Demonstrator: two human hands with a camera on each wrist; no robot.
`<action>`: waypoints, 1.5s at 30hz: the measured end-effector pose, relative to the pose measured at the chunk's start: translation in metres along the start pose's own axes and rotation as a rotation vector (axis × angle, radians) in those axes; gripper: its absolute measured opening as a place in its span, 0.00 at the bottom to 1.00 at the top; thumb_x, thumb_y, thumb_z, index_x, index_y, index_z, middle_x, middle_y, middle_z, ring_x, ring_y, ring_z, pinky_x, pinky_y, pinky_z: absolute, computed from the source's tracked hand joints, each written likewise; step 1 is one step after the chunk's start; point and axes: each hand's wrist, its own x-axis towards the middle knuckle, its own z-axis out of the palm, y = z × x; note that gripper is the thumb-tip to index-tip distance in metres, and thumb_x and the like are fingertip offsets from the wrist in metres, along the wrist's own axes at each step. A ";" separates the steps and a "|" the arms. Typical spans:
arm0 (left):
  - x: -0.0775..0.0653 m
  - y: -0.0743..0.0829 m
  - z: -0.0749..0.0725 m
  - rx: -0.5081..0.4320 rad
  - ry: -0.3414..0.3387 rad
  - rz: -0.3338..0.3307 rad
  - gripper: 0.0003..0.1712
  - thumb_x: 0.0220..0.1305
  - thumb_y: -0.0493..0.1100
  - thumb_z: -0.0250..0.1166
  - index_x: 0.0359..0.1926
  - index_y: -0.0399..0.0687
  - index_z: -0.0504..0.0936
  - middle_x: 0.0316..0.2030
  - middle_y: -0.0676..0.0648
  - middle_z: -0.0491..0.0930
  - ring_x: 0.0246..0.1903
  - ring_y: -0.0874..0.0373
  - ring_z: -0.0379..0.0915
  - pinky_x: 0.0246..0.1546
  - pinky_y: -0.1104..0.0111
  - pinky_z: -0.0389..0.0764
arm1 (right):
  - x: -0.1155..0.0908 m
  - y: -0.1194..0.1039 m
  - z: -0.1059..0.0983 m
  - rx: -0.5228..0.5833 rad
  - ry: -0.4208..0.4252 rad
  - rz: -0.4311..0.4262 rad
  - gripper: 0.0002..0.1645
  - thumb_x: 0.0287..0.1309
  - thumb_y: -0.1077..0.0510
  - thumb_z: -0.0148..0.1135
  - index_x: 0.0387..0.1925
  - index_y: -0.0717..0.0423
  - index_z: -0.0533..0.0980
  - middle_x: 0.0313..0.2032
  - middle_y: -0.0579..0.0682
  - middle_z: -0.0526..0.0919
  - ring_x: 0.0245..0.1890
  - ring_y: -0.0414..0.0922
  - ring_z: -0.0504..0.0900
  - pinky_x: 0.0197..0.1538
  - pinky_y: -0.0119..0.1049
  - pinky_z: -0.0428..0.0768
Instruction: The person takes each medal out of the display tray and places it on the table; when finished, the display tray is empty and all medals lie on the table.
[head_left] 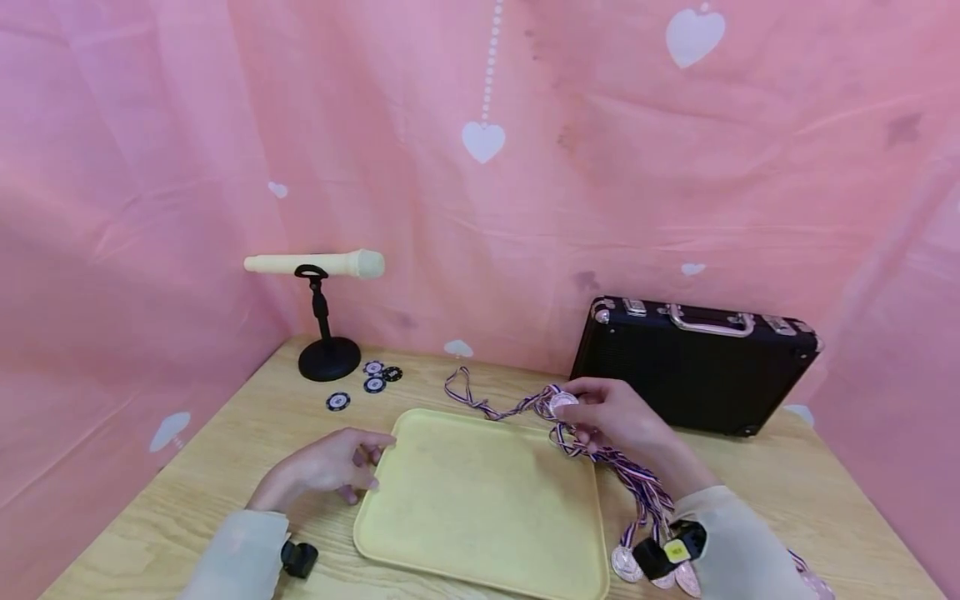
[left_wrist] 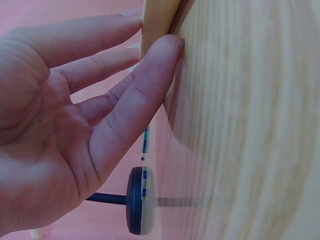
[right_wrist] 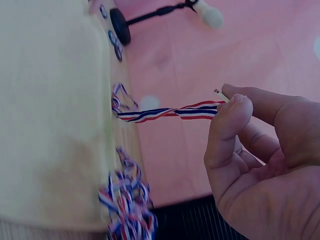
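Note:
A pale yellow tray (head_left: 480,504) lies on the wooden table, nothing on its flat middle. My left hand (head_left: 330,460) is at its left edge; in the left wrist view the fingertips (left_wrist: 167,47) rest against the rim, fingers fairly straight. Above the tray's far right corner, my right hand (head_left: 618,414) pinches a round medal (head_left: 562,402) between thumb and fingers. Its striped red, white and blue ribbon (right_wrist: 170,114) runs twisted from my fingertips toward the tray's far edge. More tangled ribbons (head_left: 637,482) lie along the tray's right side, with several medals (head_left: 626,565) partly under my right forearm.
A black case (head_left: 690,367) with a metal handle stands tilted at the back right. At the back left, a cream microphone (head_left: 315,264) sits on a black stand (head_left: 328,360). Several poker chips (head_left: 338,402) lie near the stand's base. A pink curtain (head_left: 480,217) hangs behind the table.

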 end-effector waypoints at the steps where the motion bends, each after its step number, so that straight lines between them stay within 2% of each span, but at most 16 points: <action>1: -0.001 -0.001 0.000 0.000 -0.007 0.008 0.41 0.60 0.24 0.70 0.75 0.34 0.71 0.48 0.40 0.72 0.33 0.53 0.75 0.30 0.61 0.88 | -0.002 0.001 -0.005 -0.007 0.006 0.007 0.30 0.68 0.61 0.69 0.64 0.72 0.72 0.28 0.44 0.83 0.21 0.38 0.75 0.24 0.29 0.79; 6: -0.003 -0.003 -0.004 0.016 -0.029 0.045 0.40 0.61 0.26 0.70 0.74 0.33 0.70 0.46 0.40 0.72 0.33 0.53 0.74 0.29 0.60 0.87 | -0.010 0.001 -0.034 -0.053 0.027 0.036 0.28 0.70 0.57 0.67 0.63 0.70 0.72 0.31 0.44 0.82 0.23 0.38 0.75 0.26 0.30 0.78; 15: -0.004 -0.004 -0.006 -0.026 -0.044 0.043 0.41 0.61 0.24 0.68 0.75 0.31 0.68 0.47 0.40 0.70 0.34 0.54 0.75 0.30 0.62 0.88 | -0.030 -0.015 -0.082 -0.102 0.064 0.051 0.25 0.73 0.55 0.66 0.62 0.66 0.72 0.33 0.43 0.81 0.25 0.38 0.76 0.27 0.30 0.79; 22: -0.002 -0.003 -0.005 -0.024 -0.050 0.033 0.41 0.61 0.24 0.69 0.75 0.32 0.68 0.47 0.40 0.70 0.33 0.54 0.73 0.30 0.63 0.88 | -0.051 -0.023 -0.116 -0.079 0.127 0.038 0.08 0.73 0.57 0.65 0.51 0.47 0.80 0.31 0.40 0.79 0.24 0.37 0.76 0.26 0.29 0.80; 25: -0.001 -0.003 -0.004 -0.021 -0.050 0.038 0.41 0.61 0.24 0.69 0.75 0.32 0.68 0.47 0.40 0.70 0.33 0.54 0.73 0.30 0.62 0.88 | -0.063 -0.022 -0.131 -0.049 0.131 0.016 0.09 0.75 0.60 0.63 0.49 0.42 0.82 0.30 0.42 0.79 0.24 0.38 0.75 0.25 0.30 0.79; 31: 0.000 -0.003 -0.003 -0.023 -0.062 0.033 0.41 0.61 0.25 0.69 0.76 0.32 0.68 0.47 0.41 0.70 0.34 0.53 0.73 0.30 0.62 0.87 | -0.092 -0.006 -0.157 0.016 0.136 -0.020 0.17 0.77 0.65 0.56 0.49 0.38 0.83 0.31 0.42 0.81 0.23 0.38 0.76 0.23 0.29 0.77; 36: -0.003 -0.004 -0.007 -0.010 -0.059 0.035 0.41 0.62 0.25 0.69 0.76 0.31 0.67 0.46 0.40 0.70 0.34 0.53 0.73 0.30 0.62 0.87 | -0.111 0.013 -0.175 0.051 0.093 -0.006 0.22 0.79 0.66 0.51 0.49 0.35 0.84 0.31 0.40 0.80 0.24 0.37 0.76 0.24 0.28 0.76; 41: -0.006 -0.006 -0.009 -0.006 -0.041 0.005 0.42 0.61 0.25 0.70 0.76 0.32 0.67 0.48 0.41 0.70 0.36 0.53 0.73 0.31 0.60 0.88 | -0.131 0.042 -0.194 0.032 0.088 0.047 0.23 0.80 0.64 0.50 0.47 0.31 0.84 0.32 0.39 0.80 0.25 0.35 0.78 0.26 0.26 0.79; 45: -0.007 -0.007 -0.010 0.003 -0.040 -0.006 0.41 0.62 0.26 0.70 0.76 0.33 0.68 0.48 0.42 0.71 0.37 0.52 0.73 0.32 0.59 0.88 | -0.150 0.072 -0.208 0.013 0.075 0.126 0.23 0.81 0.61 0.50 0.44 0.24 0.79 0.33 0.39 0.82 0.27 0.33 0.79 0.29 0.27 0.84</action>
